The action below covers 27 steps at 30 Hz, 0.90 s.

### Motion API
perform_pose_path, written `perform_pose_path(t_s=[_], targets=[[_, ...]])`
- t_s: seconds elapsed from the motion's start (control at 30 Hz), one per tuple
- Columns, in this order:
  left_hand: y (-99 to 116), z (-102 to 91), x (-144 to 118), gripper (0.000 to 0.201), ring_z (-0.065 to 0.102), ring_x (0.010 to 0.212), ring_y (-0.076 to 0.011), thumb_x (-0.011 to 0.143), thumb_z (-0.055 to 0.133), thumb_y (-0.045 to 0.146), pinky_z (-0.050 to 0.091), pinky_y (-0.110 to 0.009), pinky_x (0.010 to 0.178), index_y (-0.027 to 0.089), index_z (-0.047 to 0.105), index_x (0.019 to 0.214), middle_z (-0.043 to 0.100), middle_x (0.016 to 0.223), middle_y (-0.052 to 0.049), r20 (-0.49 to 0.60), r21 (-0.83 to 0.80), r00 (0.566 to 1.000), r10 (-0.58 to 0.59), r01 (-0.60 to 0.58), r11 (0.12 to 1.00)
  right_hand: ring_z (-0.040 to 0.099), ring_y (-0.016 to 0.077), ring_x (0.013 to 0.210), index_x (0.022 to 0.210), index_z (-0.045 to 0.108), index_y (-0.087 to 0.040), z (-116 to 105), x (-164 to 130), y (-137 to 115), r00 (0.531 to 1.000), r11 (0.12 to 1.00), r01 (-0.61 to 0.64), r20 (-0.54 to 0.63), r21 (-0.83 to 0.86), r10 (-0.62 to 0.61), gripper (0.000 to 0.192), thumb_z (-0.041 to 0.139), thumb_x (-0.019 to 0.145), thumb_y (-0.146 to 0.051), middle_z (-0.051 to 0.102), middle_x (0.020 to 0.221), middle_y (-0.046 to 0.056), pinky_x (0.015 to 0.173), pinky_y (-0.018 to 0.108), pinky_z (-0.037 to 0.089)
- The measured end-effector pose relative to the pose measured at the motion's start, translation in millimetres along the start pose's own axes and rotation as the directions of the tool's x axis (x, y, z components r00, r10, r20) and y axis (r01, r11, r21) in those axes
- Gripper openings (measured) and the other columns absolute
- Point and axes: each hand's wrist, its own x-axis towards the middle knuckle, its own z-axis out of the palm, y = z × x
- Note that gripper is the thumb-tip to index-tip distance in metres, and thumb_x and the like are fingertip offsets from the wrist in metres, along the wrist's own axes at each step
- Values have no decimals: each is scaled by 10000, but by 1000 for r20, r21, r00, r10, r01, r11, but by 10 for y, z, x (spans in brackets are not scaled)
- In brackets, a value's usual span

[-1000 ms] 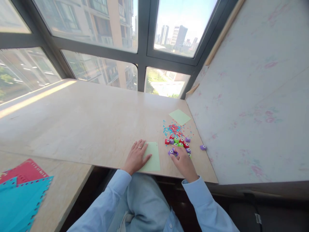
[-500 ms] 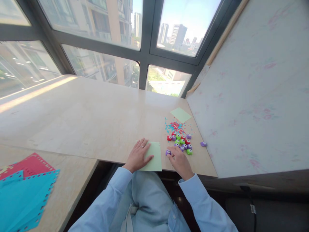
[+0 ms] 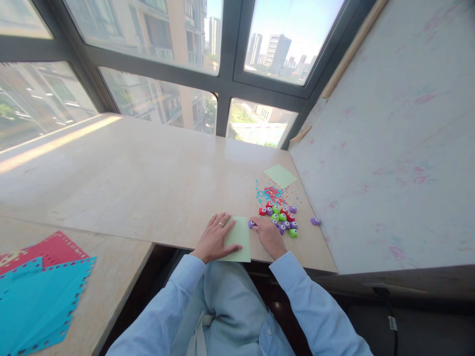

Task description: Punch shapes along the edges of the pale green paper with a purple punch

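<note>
My left hand (image 3: 217,237) lies spread flat on a pale green sheet of paper (image 3: 242,252), a ring on one finger. My right hand (image 3: 267,236) has its fingers closed round a small purple paper punch (image 3: 252,224) with a white, eye-like button on top. The punch is at the sheet's right edge, near its upper corner; I cannot tell whether the paper is inside its slot. Close to the right hand sits a cluster of similar red, green and purple punches, among them a green punch (image 3: 293,233) and a red punch (image 3: 262,211).
Red and blue paper bits (image 3: 273,194) are scattered behind the punches. Another green sheet (image 3: 281,176) lies beyond them. A lone purple punch (image 3: 315,221) is by the wall (image 3: 389,173). At left are a blue sheet (image 3: 44,306) and a red sheet (image 3: 61,247) with holes along their edges.
My right hand has moved left with the purple punch, from the bare table up to the green sheet's right edge. My left hand stays flat on the paper.
</note>
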Motion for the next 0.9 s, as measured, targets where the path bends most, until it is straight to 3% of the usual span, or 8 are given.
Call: perform_pose_path(t_s=[0.33,0.47,0.63,0.77,0.9], targets=[[-3,-5,4,911,269,1440,-345,739,565,781,169,-538,1195,164,499,1406,401,1503,-171,42,18,999,3,-4,1000,588,250,1128,1248,618,-129,239,-123,80,977,995,98,-193,8,-95,416,412,889,-90,665,1210,119,1000,423,471],[4,-62,31,903,265,1440,-357,763,534,782,183,-551,1189,143,497,1401,413,1491,-183,82,14,997,-3,1,1000,597,250,1118,1238,626,-141,247,-135,92,969,992,121,-219,27,-112,398,430,892,-121,674,1192,114,996,423,476],[272,-152,17,877,165,1464,-398,754,619,716,122,-661,1155,192,439,1434,387,1508,-179,81,58,995,62,-67,996,594,261,1119,1221,633,-130,238,-133,87,973,994,97,-215,53,-83,357,457,914,-177,672,1196,125,986,435,480],[496,-21,-67,1080,105,1467,-429,615,786,644,77,-717,1126,198,330,1486,304,1553,-190,114,95,985,128,-139,986,591,259,1120,1215,635,-145,259,-137,93,971,995,84,-229,63,-67,344,456,928,-206,670,1201,120,988,436,474],[501,107,-140,779,253,1435,-401,762,745,437,144,-661,1154,164,428,1419,410,1493,-187,124,105,991,48,-61,993,592,264,1065,1186,648,-143,268,-143,100,965,998,54,-260,44,-41,326,470,923,-214,682,1133,120,959,441,480]])
